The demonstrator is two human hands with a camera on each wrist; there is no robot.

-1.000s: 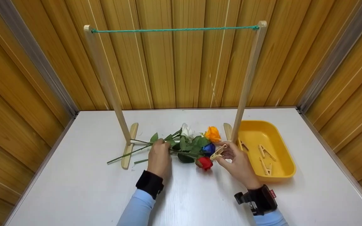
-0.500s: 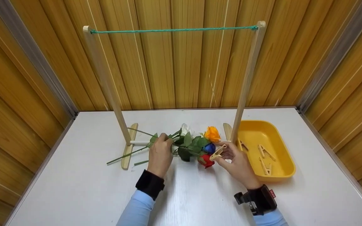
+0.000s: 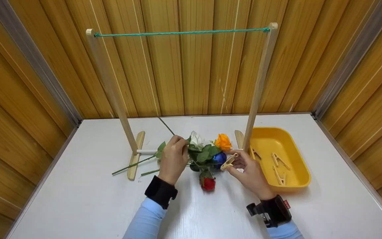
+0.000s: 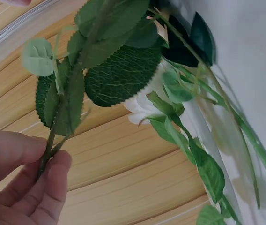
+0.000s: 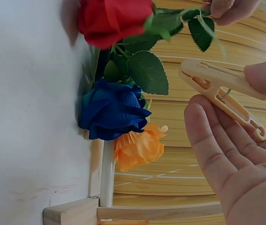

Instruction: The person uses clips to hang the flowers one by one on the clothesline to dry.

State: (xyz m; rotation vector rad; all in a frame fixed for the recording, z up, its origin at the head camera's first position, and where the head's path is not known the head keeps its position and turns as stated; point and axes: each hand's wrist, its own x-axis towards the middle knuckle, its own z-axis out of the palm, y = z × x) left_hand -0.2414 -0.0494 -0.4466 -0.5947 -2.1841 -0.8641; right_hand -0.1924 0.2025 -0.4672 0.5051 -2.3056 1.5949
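My left hand (image 3: 173, 161) pinches the green stem (image 4: 51, 136) of the red rose (image 3: 208, 183) between thumb and fingers. The stem's lower end slants up and back above the hand, while the bloom hangs low toward me. A blue rose (image 5: 114, 110), an orange rose (image 3: 223, 142) and a white rose (image 3: 196, 139) lie together on the table, stems pointing left. Between thumb and fingers, my right hand (image 3: 252, 174) holds a beige clothespin (image 5: 222, 91) close beside the blue bloom.
A wooden stand with two posts (image 3: 259, 89) carries a green cord (image 3: 184, 33) across its top. A white rod (image 3: 147, 151) joins the feet low down. On the right, a yellow tray (image 3: 305, 181) holds several clothespins (image 3: 280, 175). Wood-patterned walls surround the white table (image 3: 78, 186).
My left hand has moved slightly right and lifted the red rose's stem, swinging its end up and back. The red bloom has shifted toward me, away from the blue one. My right hand stays put.
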